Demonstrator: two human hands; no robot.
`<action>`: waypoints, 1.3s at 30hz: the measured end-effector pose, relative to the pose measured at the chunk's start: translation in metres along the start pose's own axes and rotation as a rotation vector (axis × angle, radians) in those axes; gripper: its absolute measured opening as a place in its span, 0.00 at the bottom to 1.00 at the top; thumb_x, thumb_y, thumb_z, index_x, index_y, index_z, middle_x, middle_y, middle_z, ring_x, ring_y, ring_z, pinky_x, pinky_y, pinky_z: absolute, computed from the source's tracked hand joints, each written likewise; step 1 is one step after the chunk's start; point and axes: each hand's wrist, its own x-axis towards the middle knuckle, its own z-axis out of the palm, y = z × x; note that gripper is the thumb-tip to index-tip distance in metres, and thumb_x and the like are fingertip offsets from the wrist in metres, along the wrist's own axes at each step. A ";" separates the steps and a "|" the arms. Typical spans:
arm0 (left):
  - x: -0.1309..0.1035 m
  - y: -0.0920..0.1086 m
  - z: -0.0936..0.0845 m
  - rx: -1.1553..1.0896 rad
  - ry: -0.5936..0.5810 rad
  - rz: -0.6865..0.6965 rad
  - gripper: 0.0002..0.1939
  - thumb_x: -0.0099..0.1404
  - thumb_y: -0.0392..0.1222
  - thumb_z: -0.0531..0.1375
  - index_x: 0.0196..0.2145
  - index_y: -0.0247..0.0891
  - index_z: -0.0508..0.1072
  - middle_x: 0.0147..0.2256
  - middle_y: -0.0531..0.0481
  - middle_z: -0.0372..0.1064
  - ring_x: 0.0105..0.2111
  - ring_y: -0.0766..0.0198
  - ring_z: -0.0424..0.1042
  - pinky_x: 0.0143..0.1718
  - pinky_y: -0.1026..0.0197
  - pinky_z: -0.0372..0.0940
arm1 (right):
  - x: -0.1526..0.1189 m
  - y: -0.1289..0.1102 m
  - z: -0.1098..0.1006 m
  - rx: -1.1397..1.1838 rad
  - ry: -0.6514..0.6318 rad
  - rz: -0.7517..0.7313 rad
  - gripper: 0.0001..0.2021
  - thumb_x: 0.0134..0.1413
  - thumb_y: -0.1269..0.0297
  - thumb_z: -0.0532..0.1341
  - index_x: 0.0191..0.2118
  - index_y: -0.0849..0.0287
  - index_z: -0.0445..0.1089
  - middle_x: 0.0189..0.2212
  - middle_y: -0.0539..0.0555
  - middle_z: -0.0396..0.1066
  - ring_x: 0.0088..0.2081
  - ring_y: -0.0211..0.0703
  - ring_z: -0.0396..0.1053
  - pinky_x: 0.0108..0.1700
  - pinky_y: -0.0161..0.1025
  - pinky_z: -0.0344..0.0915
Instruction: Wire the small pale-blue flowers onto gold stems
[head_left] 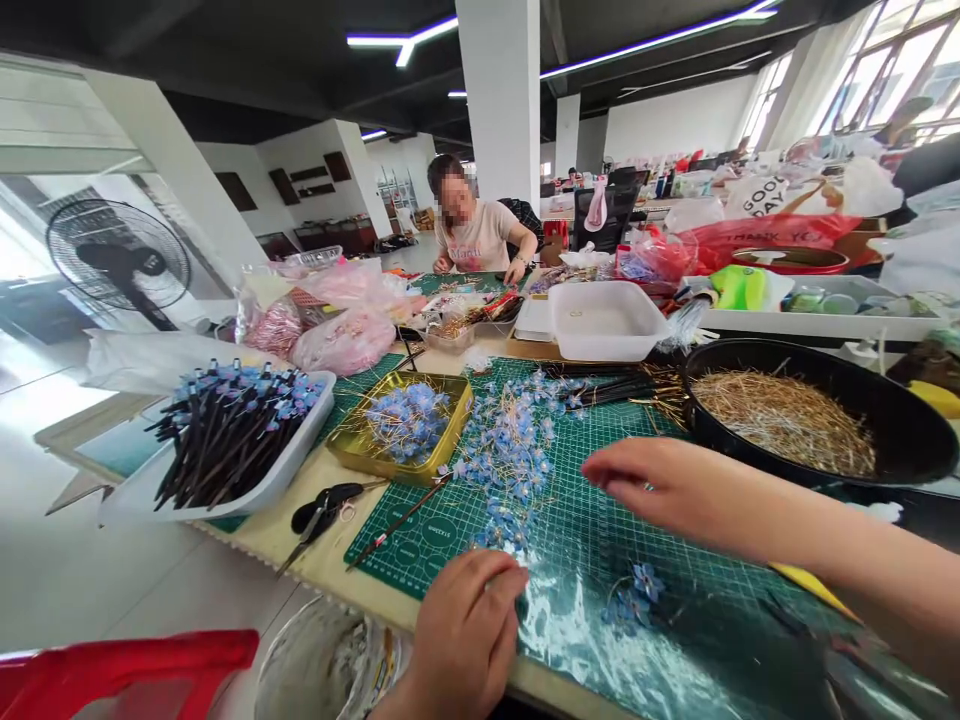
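Observation:
At the mat's front edge, my left hand (474, 622) is closed, fingers curled together beside blue wire-stemmed flowers (501, 525); what lies inside them is hidden. My right hand (634, 482) hovers over the green cutting mat (581, 520) with fingers stretched leftward and nothing visible in them. Left of it spreads a heap of blue flowers (514, 440) on thin gold wires. A small cluster of the same flowers (636, 595) lies on clear plastic nearer to me. More flowers fill a gold tin (390, 468). One dark stick (401, 522) rests across the mat's left part.
At left, a white tray (247, 497) holds dark sticks with blue flowers, near black scissors (319, 520). Black sticks (622, 388) lie behind the heap. At right stands a black pan (911, 450) of gold wire pieces. Across the table sits a person (480, 235).

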 end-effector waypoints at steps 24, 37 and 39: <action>0.082 -0.089 0.031 0.140 -0.603 -0.255 0.26 0.73 0.50 0.55 0.65 0.41 0.64 0.68 0.36 0.57 0.67 0.45 0.59 0.65 0.41 0.60 | 0.088 0.024 0.081 -0.013 -0.266 -0.383 0.26 0.54 0.76 0.63 0.60 0.60 0.68 0.65 0.61 0.64 0.66 0.50 0.60 0.72 0.54 0.47; 0.070 -0.077 0.016 0.150 -0.611 -0.291 0.20 0.75 0.42 0.52 0.59 0.34 0.71 0.62 0.36 0.66 0.60 0.48 0.69 0.62 0.43 0.64 | 0.121 0.018 0.096 -0.127 -0.207 -0.148 0.20 0.65 0.62 0.62 0.60 0.57 0.67 0.61 0.59 0.67 0.61 0.56 0.66 0.65 0.66 0.56; 0.070 -0.076 0.017 0.155 -0.607 -0.286 0.20 0.74 0.42 0.53 0.59 0.33 0.72 0.62 0.36 0.67 0.60 0.48 0.69 0.63 0.43 0.64 | 0.122 0.012 0.097 -0.109 -0.225 -0.185 0.20 0.65 0.63 0.62 0.60 0.57 0.67 0.62 0.59 0.66 0.61 0.56 0.65 0.65 0.66 0.56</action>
